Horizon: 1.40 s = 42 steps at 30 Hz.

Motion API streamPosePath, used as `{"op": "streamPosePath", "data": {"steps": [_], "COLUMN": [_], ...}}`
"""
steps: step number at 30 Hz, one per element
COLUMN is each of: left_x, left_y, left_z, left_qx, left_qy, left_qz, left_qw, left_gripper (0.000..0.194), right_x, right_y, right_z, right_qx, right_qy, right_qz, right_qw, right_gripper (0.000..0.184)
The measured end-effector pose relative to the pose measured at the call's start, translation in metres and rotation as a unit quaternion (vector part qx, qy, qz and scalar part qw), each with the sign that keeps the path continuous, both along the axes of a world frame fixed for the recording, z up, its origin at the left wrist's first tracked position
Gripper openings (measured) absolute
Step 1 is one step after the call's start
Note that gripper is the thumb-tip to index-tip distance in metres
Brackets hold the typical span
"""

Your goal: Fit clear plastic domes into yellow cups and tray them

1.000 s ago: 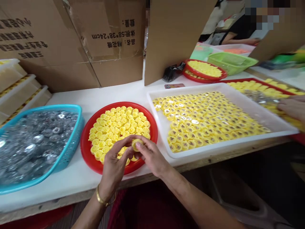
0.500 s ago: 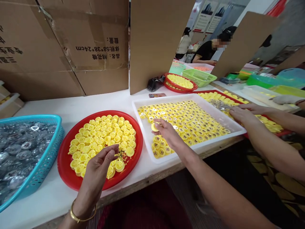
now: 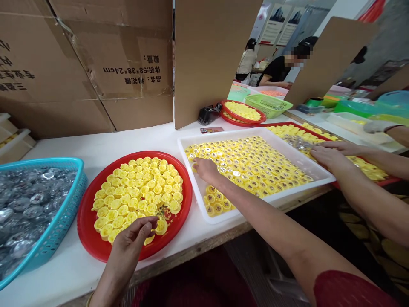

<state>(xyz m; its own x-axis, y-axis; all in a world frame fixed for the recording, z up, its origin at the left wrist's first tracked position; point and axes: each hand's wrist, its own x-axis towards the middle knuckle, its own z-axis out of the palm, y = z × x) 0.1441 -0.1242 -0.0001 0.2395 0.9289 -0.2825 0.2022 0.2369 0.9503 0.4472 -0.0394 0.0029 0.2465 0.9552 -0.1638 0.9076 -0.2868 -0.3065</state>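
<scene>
Here, yellow discs (image 3: 252,166) lie print-up

They're flat in the white tray (image 3: 305,164). The right hand (image 3: 206,169) bunches over its left end; the left hand (image 3: 134,236) curls above the red tray (image 3: 85,217). Whether either grips anything, I cannot tell.

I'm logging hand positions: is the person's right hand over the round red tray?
No, the right hand is over the white tray, near its left edge.

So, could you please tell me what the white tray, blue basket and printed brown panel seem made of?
White tray: probably plastic, satin, with rounded, moulded-looking corners. Blue basket: likely plastic, slightly glossy, with a perforated wall. Printed brown panel: apparently matte cardboard, with creases and tape.
</scene>
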Motion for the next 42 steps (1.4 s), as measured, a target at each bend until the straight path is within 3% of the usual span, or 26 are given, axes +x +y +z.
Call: {"op": "streamPosePath", "data": {"steps": [5,9,12,16,19,23,27,34,42], "left_x": [-0.004,-0.010,-0.023,-0.049,-0.064,-0.068,-0.066,-0.058,-0.016], "left_y": [0.002,0.005,0.008,0.015,0.021,0.020,0.013,0.010,0.007], "left_z": [-0.004,-0.004,-0.004,-0.001,0.004,0.006,0.004,-0.001,-0.003], "left_qx": [-0.002,0.059,0.104,0.165,0.202,0.216,0.219,0.222,0.290], "left_qy": [-0.004,0.034,0.073,0.136,0.179,0.184,0.174,0.150,0.199], "left_qz": [0.013,0.024,0.024,0.039,0.065,0.062,0.047,0.037,-0.101], "left_qw": [1.000,0.997,0.992,0.976,0.961,0.957,0.959,0.963,0.931], "left_gripper": [0.043,0.038,0.034,0.030,0.029,0.028,0.026,0.022,0.020], "right_x": [0.001,0.002,-0.001,-0.040,-0.088,-0.126,-0.126,-0.124,-0.125], "right_y": [0.002,0.010,0.005,-0.037,-0.077,-0.097,-0.086,-0.082,-0.090], "right_z": [-0.007,-0.014,0.000,0.033,0.038,0.015,0.000,0.003,-0.005], "right_qx": [0.083,0.105,0.128,0.229,0.111,0.046,0.038,0.020,0.035], "right_qy": [-0.047,-0.052,-0.055,-0.040,-0.039,-0.133,-0.164,-0.144,-0.088], "right_qz": [0.037,0.042,0.037,0.074,0.199,0.192,0.177,0.228,0.191], "right_qw": [0.995,0.992,0.990,0.970,0.973,0.971,0.970,0.963,0.977], "right_gripper": [0.033,0.023,0.027,0.025,0.018,0.020,0.018,0.019,0.028]}}
